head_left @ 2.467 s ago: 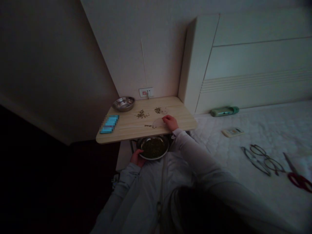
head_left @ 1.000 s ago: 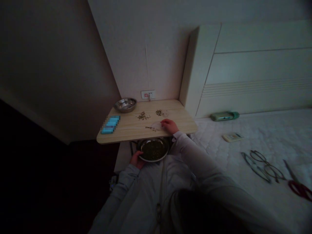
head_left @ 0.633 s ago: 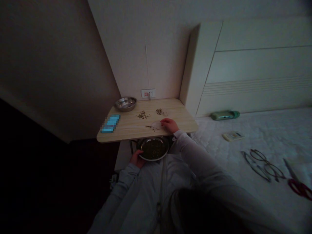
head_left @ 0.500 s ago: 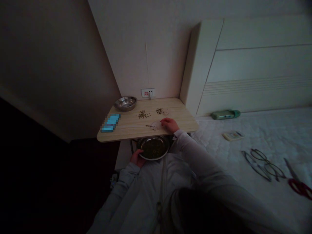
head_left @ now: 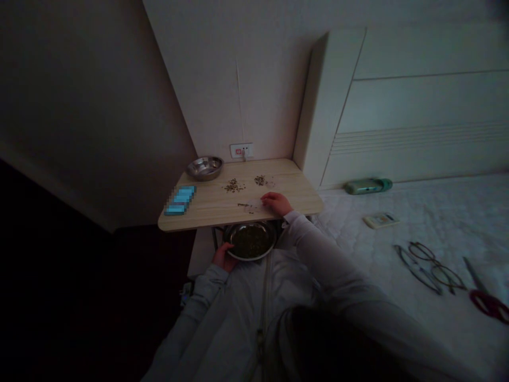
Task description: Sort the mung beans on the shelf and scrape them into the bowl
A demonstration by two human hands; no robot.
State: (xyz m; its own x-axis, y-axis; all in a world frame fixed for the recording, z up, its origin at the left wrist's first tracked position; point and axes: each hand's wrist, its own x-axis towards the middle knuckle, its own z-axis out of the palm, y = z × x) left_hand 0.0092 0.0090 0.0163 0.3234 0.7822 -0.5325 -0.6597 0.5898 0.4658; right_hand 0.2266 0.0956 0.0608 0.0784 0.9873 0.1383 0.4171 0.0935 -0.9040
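My left hand (head_left: pixel 225 258) is closed on the rim of a steel bowl (head_left: pixel 270 250), which sits at my lap just under the table's front edge. Small dark greenish bits cover the bowl's bottom. Above the tabletop, my right hand (head_left: pixel 277 203) pinches a thin, see-through plastic piece (head_left: pixel 257 205) close to the wood. A short row of dark grains (head_left: pixel 243 205) lies at that piece's left end. Farther back are two loose heaps of small grains, one on the left (head_left: pixel 233 185) and one on the right (head_left: pixel 260 181).
A second steel bowl (head_left: pixel 205 168) stands at the back left of the wooden table (head_left: pixel 210 209), behind a phone (head_left: pixel 181 200). On the bed to the right lie a green bottle (head_left: pixel 368 186), a remote control (head_left: pixel 380 220), glasses (head_left: pixel 433 265) and red-handled scissors (head_left: pixel 487 302).
The plastic piece in my right hand has shifted or tilted slightly near the row of grains. My left hand and the bowl stay in place.
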